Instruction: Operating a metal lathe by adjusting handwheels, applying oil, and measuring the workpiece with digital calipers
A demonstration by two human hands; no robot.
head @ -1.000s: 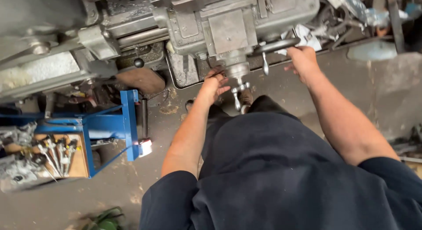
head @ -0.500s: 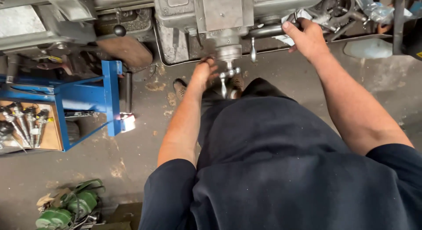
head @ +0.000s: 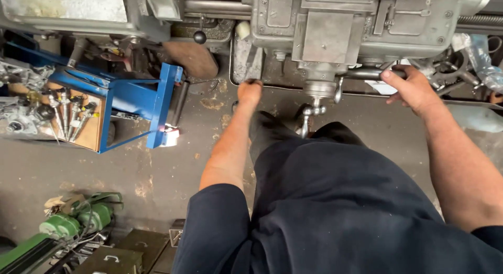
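Both hands at grey cast-metal machine apron (head: 335, 28).
Right hand (head: 411, 88) fingers wrapped round dark horizontal metal lever (head: 367, 73); left hand (head: 250, 90) closed below apron, held item indiscernible; chrome crank handle (head: 309, 114) between.

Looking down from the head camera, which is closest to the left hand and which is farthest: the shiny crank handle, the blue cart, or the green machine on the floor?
From the left hand:
1. Shiny crank handle, just to its right under the grey machine.
2. Blue cart, off to its left.
3. Green machine, far down at the bottom left on the floor.
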